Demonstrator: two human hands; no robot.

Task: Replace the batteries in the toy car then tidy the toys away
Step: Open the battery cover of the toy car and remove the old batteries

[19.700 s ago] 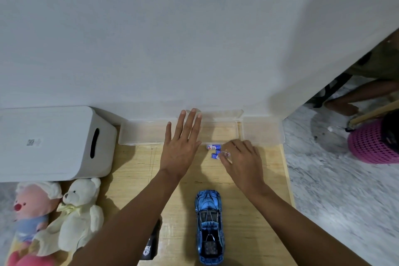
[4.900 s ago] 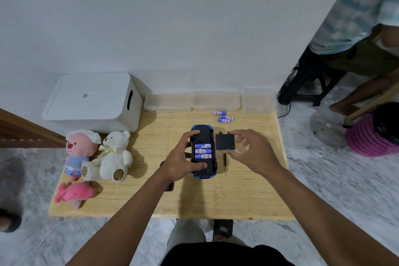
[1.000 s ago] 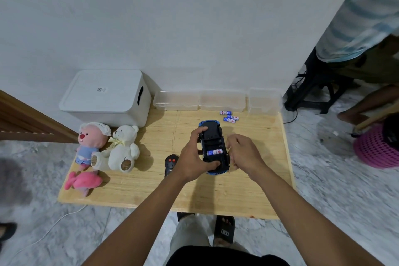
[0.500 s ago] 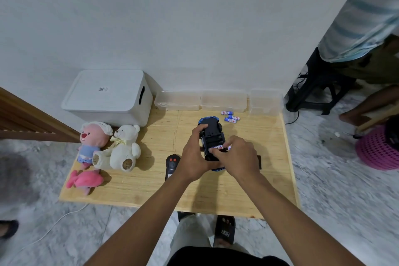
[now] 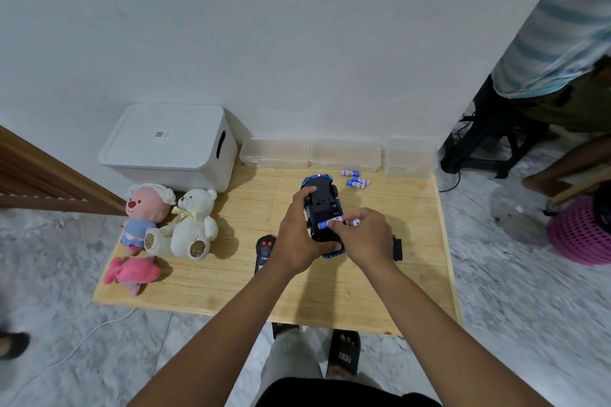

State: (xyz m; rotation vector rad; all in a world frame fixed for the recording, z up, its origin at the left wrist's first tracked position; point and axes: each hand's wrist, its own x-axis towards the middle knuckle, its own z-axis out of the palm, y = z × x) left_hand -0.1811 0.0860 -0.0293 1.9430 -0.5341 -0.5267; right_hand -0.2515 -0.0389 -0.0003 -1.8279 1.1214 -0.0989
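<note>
Above wooden table (image 5: 413, 274), left hand (image 5: 297, 235) grips upturned car (image 5: 322, 201) lengthwise toward wall (image 5: 297, 43); right hand (image 5: 363, 238) pinches battery (image 5: 325, 224).

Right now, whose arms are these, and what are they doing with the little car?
There is no machine here. The camera sits on a person's head and looks down, so the two arms are that person's own. The left hand grips a blue toy car, turned upside down over the pale wooden table. The right hand pinches a small blue-and-white battery at the car's open belly. More such batteries lie near the clear plastic boxes by the wall. A black remote control lies beside the left wrist. At the left sit a white teddy bear, a pink-faced plush doll and a pink plush toy, before a white lidded storage box.
</note>
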